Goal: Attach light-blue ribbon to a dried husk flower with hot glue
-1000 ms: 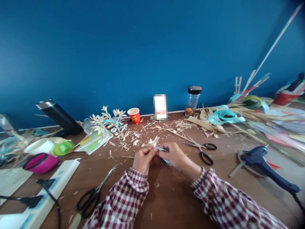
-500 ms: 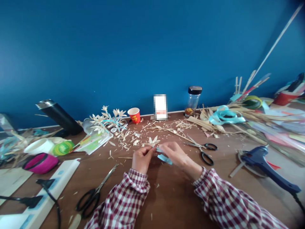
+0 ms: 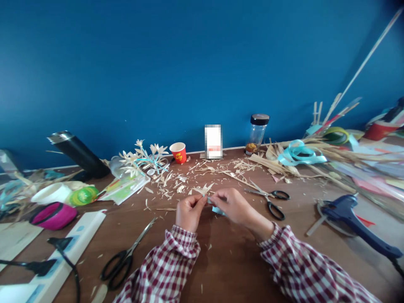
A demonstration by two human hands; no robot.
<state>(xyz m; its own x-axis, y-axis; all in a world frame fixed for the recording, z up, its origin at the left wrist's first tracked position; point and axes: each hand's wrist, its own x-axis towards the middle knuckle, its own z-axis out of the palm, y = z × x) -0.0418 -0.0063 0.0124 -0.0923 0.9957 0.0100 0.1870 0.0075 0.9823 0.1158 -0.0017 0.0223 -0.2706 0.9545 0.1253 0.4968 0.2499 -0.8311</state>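
Observation:
Both hands meet over the middle of the brown table (image 3: pixel 227 261). My left hand (image 3: pixel 188 211) pinches the stem of a small pale straw flower (image 3: pixel 203 189), whose petals stick up just past the fingertips. My right hand (image 3: pixel 233 205) is closed on a light blue ribbon strip (image 3: pixel 217 209) that runs from the flower's base under its fingers. Both sleeves are red and white check. Straw shavings (image 3: pixel 176 183) lie scattered just beyond the hands.
Black scissors (image 3: pixel 271 201) lie right of the hands, larger scissors (image 3: pixel 126 252) at the near left. A blue glue gun (image 3: pixel 350 219) rests at right, a power strip (image 3: pixel 69 248) at left. Finished straw flowers (image 3: pixel 142 160), a red cup (image 3: pixel 178 152), a jar (image 3: pixel 256 134) and ribbon (image 3: pixel 299 153) line the back.
The right hand has turned and drawn the blue strip in closer to the flower stem; less of the strip shows now. The left hand keeps its pinch in nearly the same spot.

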